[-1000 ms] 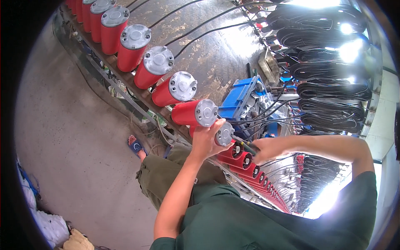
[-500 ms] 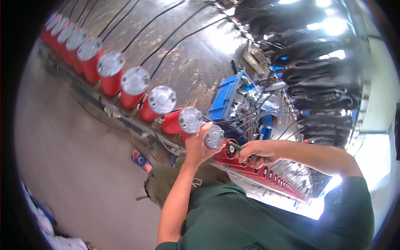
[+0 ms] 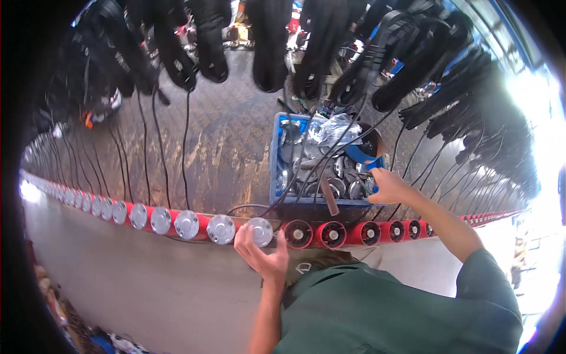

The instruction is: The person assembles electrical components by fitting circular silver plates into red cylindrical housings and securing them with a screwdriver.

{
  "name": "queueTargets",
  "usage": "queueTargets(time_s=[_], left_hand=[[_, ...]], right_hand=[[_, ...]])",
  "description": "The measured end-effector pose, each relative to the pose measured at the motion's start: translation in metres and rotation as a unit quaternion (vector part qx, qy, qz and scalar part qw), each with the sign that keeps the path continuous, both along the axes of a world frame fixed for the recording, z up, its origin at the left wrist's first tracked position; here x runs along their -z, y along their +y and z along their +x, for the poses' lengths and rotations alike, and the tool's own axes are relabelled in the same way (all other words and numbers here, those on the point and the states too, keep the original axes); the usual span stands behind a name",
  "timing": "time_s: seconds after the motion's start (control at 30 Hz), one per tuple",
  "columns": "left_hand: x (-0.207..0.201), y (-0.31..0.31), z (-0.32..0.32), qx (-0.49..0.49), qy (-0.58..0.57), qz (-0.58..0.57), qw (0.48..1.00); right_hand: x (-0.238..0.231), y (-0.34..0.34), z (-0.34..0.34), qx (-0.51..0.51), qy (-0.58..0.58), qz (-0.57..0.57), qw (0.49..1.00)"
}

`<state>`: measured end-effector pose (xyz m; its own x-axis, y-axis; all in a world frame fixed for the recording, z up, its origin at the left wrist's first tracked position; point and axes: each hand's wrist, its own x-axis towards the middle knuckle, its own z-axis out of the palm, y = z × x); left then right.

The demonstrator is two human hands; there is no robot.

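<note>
Capped red cylinder (image 3: 260, 232), one: set on the near edge of the worktop (image 3: 227, 147), grey round cap toward the person, at the right end of the capped run.

Left hand (image 3: 266, 258): at this cylinder, fingers curved along the left side of the cap, thumb apart near the right side; spread about cap-wide; firmness of hold, cannot tell.

Right hand (image 3: 386, 186): over the near right corner of the blue bin (image 3: 274, 162); fingers bent inward; hold on any item, cannot tell.

Other capped cylinders (image 3: 221, 229): in a row along the near edge, leftward to the left end.

Open red cylinders (image 3: 298, 234): along the near edge, rightward, dark inside with pale centres.

Blue bin, contents: grey metal pieces (image 3: 337, 187), heaped; clear plastic bag (image 3: 337, 127), toward the far side; round blue-and-brown item (image 3: 357, 154), at the right; brown strip (image 3: 328, 194), across the near rim.

Black cables (image 3: 159, 150): strung over the worktop toward the cylinders.

Black cable coils (image 3: 268, 47): hung in bundles along the far edge.
</note>
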<state>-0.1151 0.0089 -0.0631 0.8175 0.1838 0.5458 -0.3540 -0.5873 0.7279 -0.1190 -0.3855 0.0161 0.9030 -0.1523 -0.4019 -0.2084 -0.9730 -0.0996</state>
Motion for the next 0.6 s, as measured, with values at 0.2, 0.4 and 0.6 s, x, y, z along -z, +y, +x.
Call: queueTargets(time_s=[0.2, 0.4, 0.6], left_hand=[[-0.019, -0.107, 0.066, 0.214, 0.067, 0.198, 0.954], [0.008, -0.124, 0.111, 0.081, 0.12, 0.36, 0.922], [0.011, -0.097, 0.129, 0.118, 0.156, 0.408, 0.892]], right_hand=[[0.043, 0.018, 0.009, -0.103, -0.268, 0.012, 0.958], [0.053, -0.039, 0.039, 0.08, -0.44, 0.126, 0.886], [0.064, -0.069, 0.087, 0.092, -0.245, 0.03, 0.965]])
